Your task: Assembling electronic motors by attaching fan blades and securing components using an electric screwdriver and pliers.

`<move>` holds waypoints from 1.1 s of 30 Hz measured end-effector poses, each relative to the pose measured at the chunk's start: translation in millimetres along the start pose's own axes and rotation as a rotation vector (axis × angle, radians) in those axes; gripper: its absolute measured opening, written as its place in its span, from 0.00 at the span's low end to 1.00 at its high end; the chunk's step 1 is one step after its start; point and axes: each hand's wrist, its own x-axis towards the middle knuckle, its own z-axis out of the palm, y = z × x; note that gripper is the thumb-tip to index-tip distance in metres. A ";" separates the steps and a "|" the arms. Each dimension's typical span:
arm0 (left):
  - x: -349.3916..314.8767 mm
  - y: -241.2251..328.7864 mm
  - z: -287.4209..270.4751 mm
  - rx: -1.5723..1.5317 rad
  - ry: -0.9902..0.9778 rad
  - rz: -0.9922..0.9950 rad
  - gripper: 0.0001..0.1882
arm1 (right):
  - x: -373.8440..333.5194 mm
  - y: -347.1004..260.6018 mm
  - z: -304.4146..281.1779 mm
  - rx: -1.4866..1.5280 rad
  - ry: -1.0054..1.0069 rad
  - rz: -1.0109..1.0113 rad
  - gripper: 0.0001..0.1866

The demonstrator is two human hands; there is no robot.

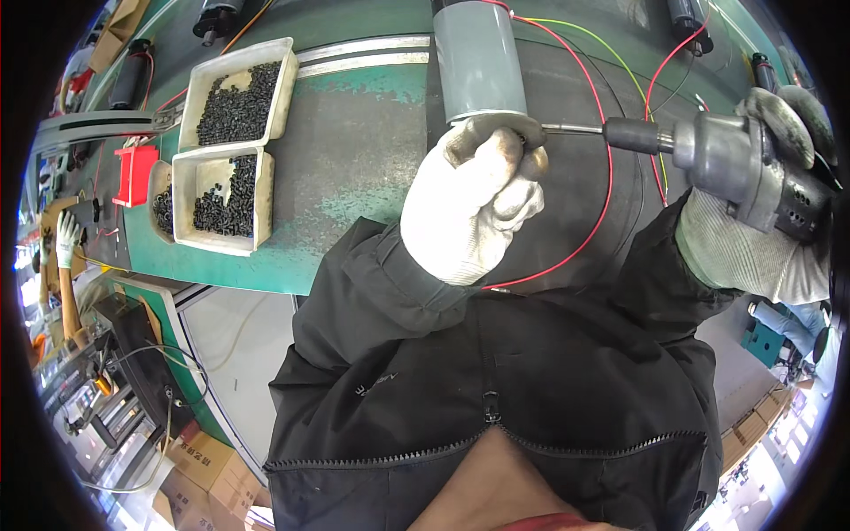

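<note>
A grey cylindrical motor [482, 66] lies on the bench in front of me, its round end plate toward me. My left hand [474, 199], in a white glove with a soiled fingertip, is closed against that near end. Its curled fingers hide what they pinch. My right hand [753, 230], also gloved, grips a grey and black power screwdriver [722, 164] held sideways. The driver's long thin bit [571, 129] points left, and its tip reaches the motor's end beside my left fingers. Whether the tip sits on a screw is hidden.
Two white bins [288, 88] with small black parts stand left, beside a red box [135, 177]. Red, black and yellow-green wires [606, 177] loop over the bench at right. More motors [691, 26] lie farther back. Another person's gloved hand [67, 237] shows at far left.
</note>
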 end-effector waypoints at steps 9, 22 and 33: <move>-4.1 3.9 11.6 0.553 0.116 0.072 0.12 | -20.0 -3.1 3.5 0.005 -0.049 -0.004 0.22; -10.7 -9.4 -0.8 0.353 0.131 -0.113 0.14 | -28.8 7.4 5.2 0.043 -0.087 0.033 0.21; -23.7 -10.1 5.2 0.447 0.202 -0.243 0.15 | -31.2 19.9 4.3 0.063 -0.107 0.065 0.20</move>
